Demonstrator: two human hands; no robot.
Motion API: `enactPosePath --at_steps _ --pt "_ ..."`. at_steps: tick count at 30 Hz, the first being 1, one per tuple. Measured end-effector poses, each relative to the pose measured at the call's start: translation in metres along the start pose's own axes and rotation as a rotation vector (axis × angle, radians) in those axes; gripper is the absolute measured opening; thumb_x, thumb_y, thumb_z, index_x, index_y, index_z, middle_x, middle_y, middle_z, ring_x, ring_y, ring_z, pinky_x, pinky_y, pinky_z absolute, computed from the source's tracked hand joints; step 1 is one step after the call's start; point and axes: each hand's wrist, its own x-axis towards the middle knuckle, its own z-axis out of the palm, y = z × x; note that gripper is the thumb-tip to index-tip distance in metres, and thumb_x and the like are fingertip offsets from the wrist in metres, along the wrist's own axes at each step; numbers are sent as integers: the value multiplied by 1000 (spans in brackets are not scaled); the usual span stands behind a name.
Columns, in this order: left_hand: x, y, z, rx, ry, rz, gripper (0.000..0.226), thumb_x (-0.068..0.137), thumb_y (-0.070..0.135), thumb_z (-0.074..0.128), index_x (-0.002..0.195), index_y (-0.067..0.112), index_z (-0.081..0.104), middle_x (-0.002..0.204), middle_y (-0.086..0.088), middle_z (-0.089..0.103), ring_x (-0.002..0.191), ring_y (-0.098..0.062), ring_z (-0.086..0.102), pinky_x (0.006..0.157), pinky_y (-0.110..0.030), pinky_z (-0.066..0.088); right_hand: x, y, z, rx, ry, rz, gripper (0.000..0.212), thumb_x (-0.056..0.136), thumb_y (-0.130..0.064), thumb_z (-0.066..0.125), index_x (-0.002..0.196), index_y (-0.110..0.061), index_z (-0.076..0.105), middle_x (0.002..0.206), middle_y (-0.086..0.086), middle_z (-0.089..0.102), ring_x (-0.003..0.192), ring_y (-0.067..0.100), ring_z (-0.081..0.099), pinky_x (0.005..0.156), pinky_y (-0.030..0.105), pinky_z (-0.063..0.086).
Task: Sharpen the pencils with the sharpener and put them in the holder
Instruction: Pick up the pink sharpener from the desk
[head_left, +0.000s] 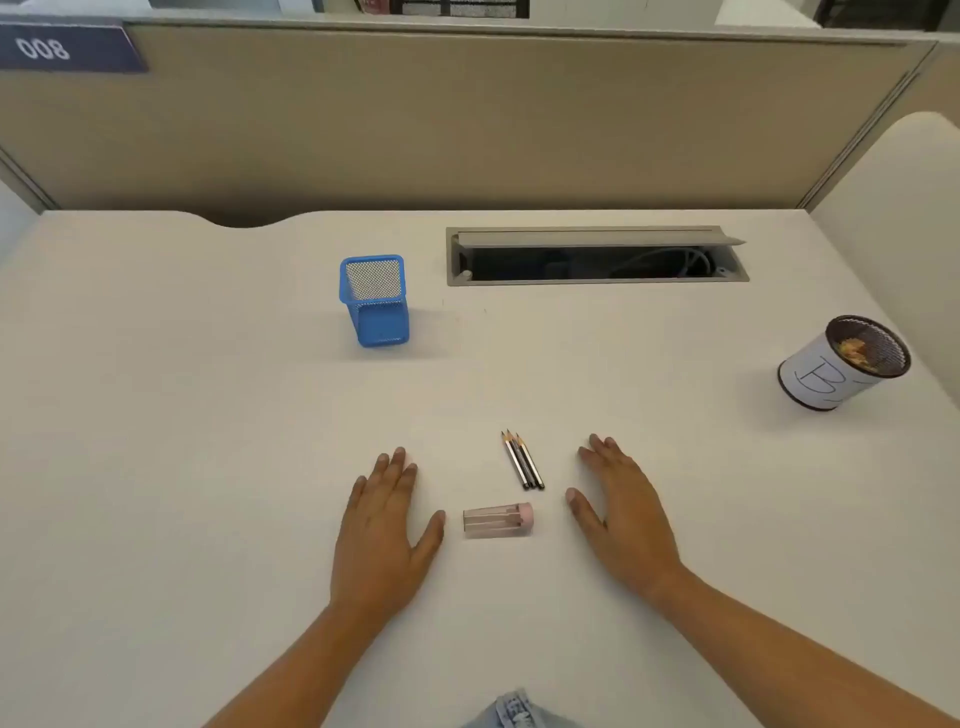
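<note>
Pencils lie on the tabletop between our left grip and right grip, both flat, fingers straight, holding nothing.

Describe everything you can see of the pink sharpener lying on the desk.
The sharpener is a small box: a translucent pinkish body with a solid pink cap at its right end. It lies on its side on the white desk, between the left hand and right hand, just nearer than the three pencils. Only the desk touches it.
</note>
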Motion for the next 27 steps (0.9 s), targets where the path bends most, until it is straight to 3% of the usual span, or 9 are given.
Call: enactPosePath --at_steps 3,7,13,17,21,27 --pt "-2 19 1 -110 85 110 70 83 54 55 140 14 48 155 2 36 144 -14 31 115 -33 27 -3 -11 -4 122 82 1 48 90 -35 65 135 -22 53 152 -10 41 144 8 30 116 32 30" --pt "-2 46 4 -91 134 231 62 78 52 67 128 17 59 145 2 51 129 -18 51 102 -36 44 -16 -30 0 99 97 -87 41 87 -32 70 125 -23 60 135 -10 56 126 7 47 106 26 40" --pt "-3 59 14 -24 60 336 51 77 54 67 114 20 67 116 3 67 103 -16 63 83 -35 52 -24 -40 9 106 17 -98 34 87 -24 66 120 -23 62 120 -10 60 111 8 55 96 21 45" --pt "-5 55 14 2 -27 283 34 81 49 64 103 24 70 92 7 64 80 -16 60 68 -27 46 -30 -40 10 146 -46 -66 36 87 -23 65 122 -24 61 117 -13 60 104 5 57 91 19 47" --pt "-11 57 5 -72 -17 247 27 83 35 71 107 22 70 94 6 66 81 -15 62 68 -28 50 -31 -52 1 367 -102 34 39 87 -18 70 124 -26 62 110 -15 66 91 6 64 76 12 50" --pt "-24 73 -28 -211 54 201 30 78 23 78 102 26 61 97 8 65 85 -12 62 73 -22 50 -35 -87 -27 707 -87 178 23 83 -23 77 106 -23 72 93 -6 76 71 6 67 66 22 55"
